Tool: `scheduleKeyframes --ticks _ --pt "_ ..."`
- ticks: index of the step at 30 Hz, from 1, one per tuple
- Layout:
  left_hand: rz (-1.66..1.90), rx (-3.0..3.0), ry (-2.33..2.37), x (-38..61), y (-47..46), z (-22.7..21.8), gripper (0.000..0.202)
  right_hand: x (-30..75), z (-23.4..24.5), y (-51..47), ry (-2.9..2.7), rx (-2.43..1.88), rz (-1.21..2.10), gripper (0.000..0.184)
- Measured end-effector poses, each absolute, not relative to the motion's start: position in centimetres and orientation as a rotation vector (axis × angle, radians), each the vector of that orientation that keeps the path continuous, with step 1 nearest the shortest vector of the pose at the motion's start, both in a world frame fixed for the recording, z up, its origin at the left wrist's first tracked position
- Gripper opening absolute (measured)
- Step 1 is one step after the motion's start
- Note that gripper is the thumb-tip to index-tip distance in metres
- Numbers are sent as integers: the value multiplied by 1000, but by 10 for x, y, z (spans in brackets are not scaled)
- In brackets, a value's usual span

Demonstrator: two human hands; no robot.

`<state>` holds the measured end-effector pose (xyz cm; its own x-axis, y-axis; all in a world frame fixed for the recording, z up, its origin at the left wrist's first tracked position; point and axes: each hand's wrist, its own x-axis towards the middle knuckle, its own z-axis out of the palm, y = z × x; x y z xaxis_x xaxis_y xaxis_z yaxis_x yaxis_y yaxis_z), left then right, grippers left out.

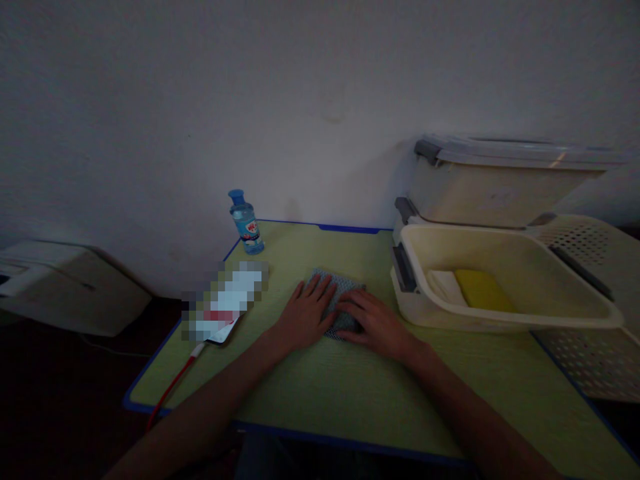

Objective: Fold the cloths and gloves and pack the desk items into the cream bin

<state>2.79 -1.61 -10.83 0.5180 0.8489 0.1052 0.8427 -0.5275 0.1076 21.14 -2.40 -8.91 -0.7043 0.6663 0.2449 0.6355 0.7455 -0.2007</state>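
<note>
A folded, grey-patterned cloth [343, 283] lies on the yellow-green table [320, 393] in front of me. Flat across its left part rests my left hand [309, 312], fingers stretched out and pointing away. My right hand [374, 320] lies over the right part of the cloth, with its fingers spread and pointing left toward the other hand. Both hands touch the cloth from above, and neither wraps round it. Much of the cloth is hidden beneath them.
To the right stands a cream plastic box [500, 320], its lid [510, 193] raised, holding a yellow folded cloth [480, 290] and a white one [444, 285]. A blue bottle [247, 227] stands at the back left. Nearer lies a phone [227, 330] with a red cable [170, 390].
</note>
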Motion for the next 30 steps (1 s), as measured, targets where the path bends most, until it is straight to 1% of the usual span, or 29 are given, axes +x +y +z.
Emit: scheduleKeyframes --ticks 8,17,19,23,30 --pt "246 2687 1476 25 -14 -111 54 207 -80 -30 -2715 -1032 260 32" --pt "302 2699 1384 24 -16 -103 48 208 -86 -28 -2665 -1107 275 38" --pt "313 2741 1295 24 -16 -102 50 210 -90 -25 -2626 -1111 277 39" --pt "345 2802 1168 23 -17 -103 62 214 -96 -20 -2503 -1091 330 43" --pt "458 2780 1154 23 -15 -103 48 218 -102 -17 -2331 -1082 389 48"
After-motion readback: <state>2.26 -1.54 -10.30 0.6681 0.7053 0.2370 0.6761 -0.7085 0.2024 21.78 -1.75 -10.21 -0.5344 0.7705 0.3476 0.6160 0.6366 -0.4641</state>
